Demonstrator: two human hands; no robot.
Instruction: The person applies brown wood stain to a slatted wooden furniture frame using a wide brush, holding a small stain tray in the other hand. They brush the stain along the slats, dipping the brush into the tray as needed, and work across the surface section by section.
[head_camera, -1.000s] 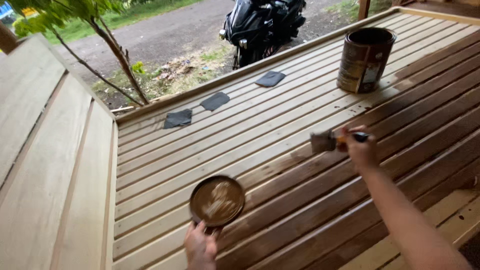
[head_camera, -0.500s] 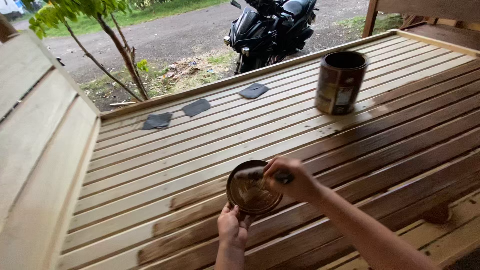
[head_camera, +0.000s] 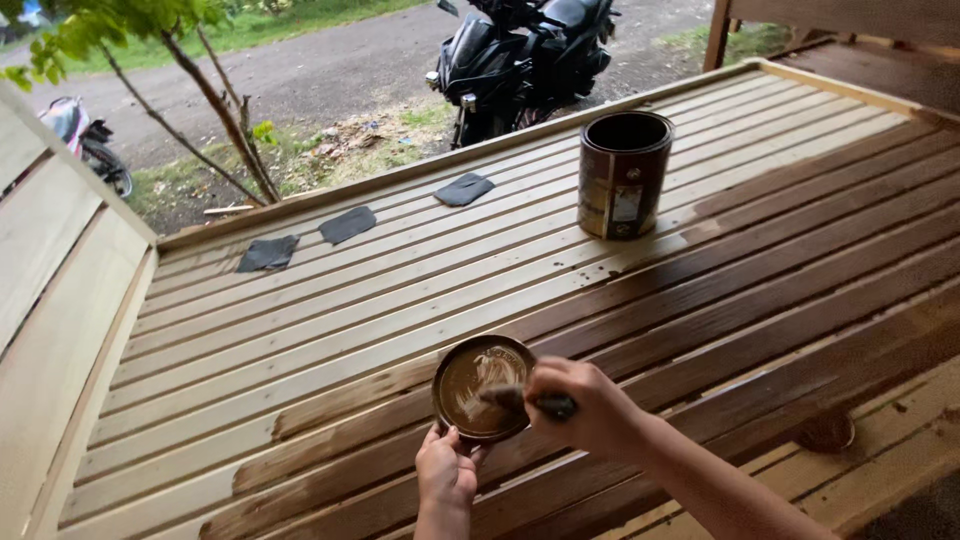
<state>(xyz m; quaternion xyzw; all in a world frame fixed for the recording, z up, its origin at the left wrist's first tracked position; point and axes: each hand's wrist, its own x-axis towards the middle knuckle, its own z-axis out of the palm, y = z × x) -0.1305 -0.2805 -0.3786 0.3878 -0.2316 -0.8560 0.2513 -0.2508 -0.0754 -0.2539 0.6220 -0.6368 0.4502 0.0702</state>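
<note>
Right hand (head_camera: 590, 410): fingers wrapped around the brush (head_camera: 520, 400), bristles in the lid.
Left hand (head_camera: 445, 475): pinches the near rim of the lid (head_camera: 482, 388), which rests on the slatted tabletop (head_camera: 330, 330).
Handling: lid probably light, stiff, slippery with stain; best held at its edge.
Beyond: open can (head_camera: 623, 175); three dark pads (head_camera: 348, 225); motorbike (head_camera: 520, 55).

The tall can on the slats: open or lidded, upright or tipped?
Open and upright: the can stands on the slatted platform with its dark mouth uncovered. How full it is cannot be told.
</note>
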